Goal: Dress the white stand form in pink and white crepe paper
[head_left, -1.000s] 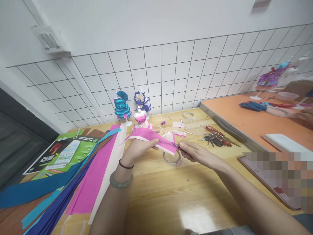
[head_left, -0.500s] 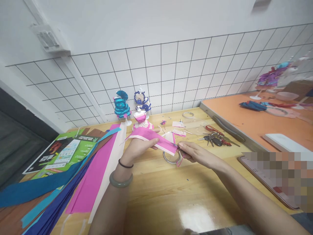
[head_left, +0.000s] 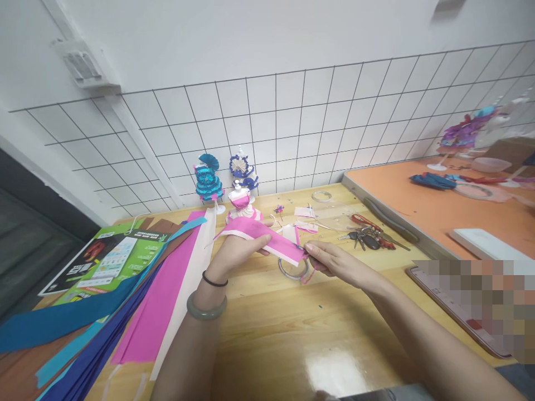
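My left hand (head_left: 246, 250) is closed on a pink crepe paper strip (head_left: 251, 229) with a white lower edge, thumb on top. At the strip's right end, my right hand (head_left: 328, 259) is closed around small scissors (head_left: 300, 249); their blades meet the paper and the handles are mostly hidden by my fingers. A silvery ring (head_left: 288, 273) lies on the table just below, with a bit of pink string (head_left: 308, 275) by it. Behind the strip stands a small dress form (head_left: 239, 200) in pink and white paper.
Two more dressed forms, one teal (head_left: 208, 178) and one blue and cream (head_left: 242, 167), stand by the wall grid. Long paper strips (head_left: 167, 301) lie left. Keys (head_left: 368, 236), a wire coil (head_left: 321, 196) and a phone (head_left: 451, 306) lie right, beside an orange-topped table (head_left: 397, 184).
My right hand's fingers have closed slightly on the scissors at the strip's end. My left hand and the strip look almost unmoved.
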`<state>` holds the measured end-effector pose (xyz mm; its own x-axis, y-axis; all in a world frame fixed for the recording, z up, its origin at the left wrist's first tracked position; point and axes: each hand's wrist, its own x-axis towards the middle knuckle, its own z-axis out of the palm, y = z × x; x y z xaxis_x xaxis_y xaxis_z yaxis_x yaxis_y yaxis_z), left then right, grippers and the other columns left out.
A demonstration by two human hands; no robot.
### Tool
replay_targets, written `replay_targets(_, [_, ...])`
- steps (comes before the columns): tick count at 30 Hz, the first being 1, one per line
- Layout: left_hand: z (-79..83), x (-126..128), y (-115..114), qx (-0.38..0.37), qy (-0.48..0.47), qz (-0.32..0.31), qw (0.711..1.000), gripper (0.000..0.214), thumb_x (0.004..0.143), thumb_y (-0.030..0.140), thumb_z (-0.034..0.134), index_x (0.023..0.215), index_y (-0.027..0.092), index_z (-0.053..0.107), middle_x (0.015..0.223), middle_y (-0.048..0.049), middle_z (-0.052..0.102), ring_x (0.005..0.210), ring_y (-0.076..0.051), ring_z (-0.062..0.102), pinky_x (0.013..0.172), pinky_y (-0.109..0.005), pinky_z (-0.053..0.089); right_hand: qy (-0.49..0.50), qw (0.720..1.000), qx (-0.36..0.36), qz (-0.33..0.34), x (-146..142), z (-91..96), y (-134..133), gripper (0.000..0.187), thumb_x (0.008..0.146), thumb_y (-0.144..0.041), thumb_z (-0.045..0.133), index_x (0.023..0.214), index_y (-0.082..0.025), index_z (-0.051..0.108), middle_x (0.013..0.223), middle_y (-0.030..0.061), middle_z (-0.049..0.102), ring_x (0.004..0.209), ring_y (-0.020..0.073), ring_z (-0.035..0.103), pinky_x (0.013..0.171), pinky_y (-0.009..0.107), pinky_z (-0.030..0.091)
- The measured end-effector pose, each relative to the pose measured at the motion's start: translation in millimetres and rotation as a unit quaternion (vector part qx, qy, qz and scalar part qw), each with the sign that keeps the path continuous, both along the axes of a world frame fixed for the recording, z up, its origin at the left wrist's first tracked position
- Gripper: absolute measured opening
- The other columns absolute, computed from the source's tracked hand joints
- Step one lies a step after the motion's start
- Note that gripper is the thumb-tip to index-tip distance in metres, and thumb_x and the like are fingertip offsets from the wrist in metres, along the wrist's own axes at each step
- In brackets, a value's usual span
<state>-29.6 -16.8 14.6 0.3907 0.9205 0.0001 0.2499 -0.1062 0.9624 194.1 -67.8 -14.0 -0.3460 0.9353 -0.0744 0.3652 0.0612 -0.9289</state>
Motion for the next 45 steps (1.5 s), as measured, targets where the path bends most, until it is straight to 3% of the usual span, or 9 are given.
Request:
replay_targets(18, [5.0, 2.2, -3.0, 0.006, 0.021, 0.001, 1.000, 0.051, 0.073, 0.042, 0.065, 0.117, 0.016, 0.058, 0.097, -0.0079, 0.069, 0.074, -0.018, 0.067, 0.068, -0.028, 0.056, 0.001, 1.000, 0.006, -0.020, -0.4, -0.1, -2.7, 0.042, 0.089, -0.055, 0.032, 0.070, -0.019, 0.040, 0.064, -0.0027, 0.038, 0.054, 0.0093, 0.031, 0.048, 0.023, 0.025])
replay_targets(24, [2.4, -0.3, -0.5, 0.008, 0.025, -0.016, 1.000, 0.051, 0.073, 0.040, 0.066, 0.117, 0.015, 0.057, 0.089, -0.0070, 0.070, 0.076, -0.018, 0.065, 0.069, -0.029, 0.056, 0.006, 1.000, -0.013, -0.007, 1.5, 0.0, -5.1, 0.043, 0.090, -0.055, 0.031, 0.070, -0.019, 0.042, 0.063, -0.0028, 0.036, 0.055, 0.0094, 0.031, 0.048, 0.022, 0.025])
replay_targets(29, [-1.5, -4.9, 3.7, 0.046, 0.035, -0.019, 0.998, 0.045, 0.074, 0.039, 0.065, 0.113, 0.017, 0.060, 0.103, -0.0074, 0.067, 0.092, -0.021, 0.063, 0.076, -0.030, 0.054, 0.030, 0.998, -0.059, -0.018, 6.4, -5.3, -5.6, 0.043, 0.088, -0.058, 0.032, 0.071, -0.019, 0.041, 0.059, -0.0052, 0.030, 0.050, 0.0084, 0.027, 0.046, 0.022, 0.021])
replay_targets(36, [-9.3, -8.4, 9.2, 0.104, 0.029, -0.023, 0.994, 0.051, 0.074, 0.032, 0.064, 0.122, 0.021, 0.052, 0.117, -0.0058, 0.061, 0.107, -0.022, 0.055, 0.095, -0.036, 0.043, 0.042, 0.995, -0.083, -0.039, 6.0, -7.9, -10.2, 0.043, 0.088, -0.058, 0.033, 0.074, -0.019, 0.045, 0.057, -0.0037, 0.038, 0.049, 0.0090, 0.028, 0.045, 0.023, 0.021])
replay_targets(45, [-4.8, -4.9, 6.3, 0.091, 0.013, -0.046, 0.995, 0.062, 0.069, 0.019, 0.064, 0.128, 0.022, 0.046, 0.119, -0.0067, 0.057, 0.102, -0.021, 0.055, 0.085, -0.032, 0.045, 0.047, 0.996, -0.072, -0.018, -2.4, -2.4, -18.6, 0.048, 0.086, -0.061, 0.034, 0.085, -0.018, 0.054, 0.064, -0.0018, 0.040, 0.053, 0.0097, 0.033, 0.048, 0.022, 0.027])
